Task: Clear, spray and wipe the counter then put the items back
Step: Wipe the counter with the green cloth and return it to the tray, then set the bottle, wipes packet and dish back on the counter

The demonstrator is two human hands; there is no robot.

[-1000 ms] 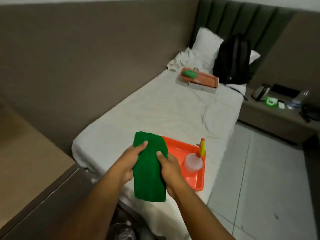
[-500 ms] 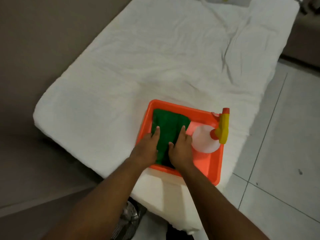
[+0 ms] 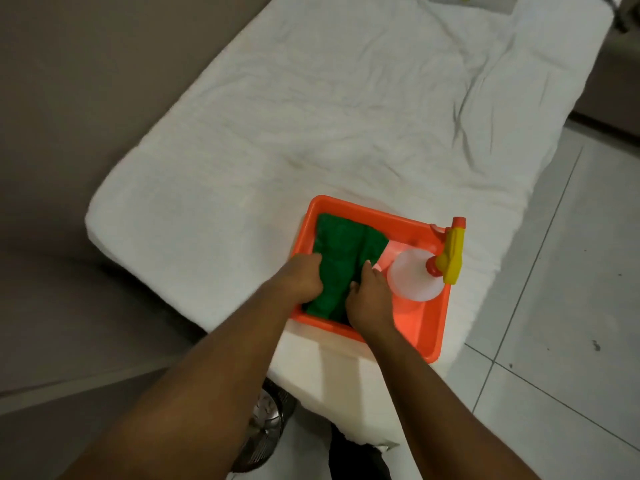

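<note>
Head view: an orange tray (image 3: 434,344) is seen resting on the near corner of a bed covered with a white sheet (image 3: 346,116). A green cloth (image 3: 341,258) is laid in the left part of the tray, folded and slightly rumpled, its far edge close to the tray's far wall. The left hand (image 3: 303,282) is placed on the cloth's left edge with its fingers curled downward against the fabric; whether the cloth is actually gripped or only pressed cannot be told, since the fingertips are hidden. The right hand (image 3: 369,299) is set on the cloth's right side, its fingers held straighter and laid flat on the fabric, the thumb turned toward the left hand. A spray bottle (image 3: 417,280) with a pale round body and a yellow and red trigger head is stood in the right part of the tray, just beside the right hand, its head reaching over the tray's right rim. Both forearms are stretched forward from the lower edge of the picture. Pale floor tiles (image 3: 571,289) are shown to the right of the bed, and a brown wall (image 3: 86,81) to its left.
</note>
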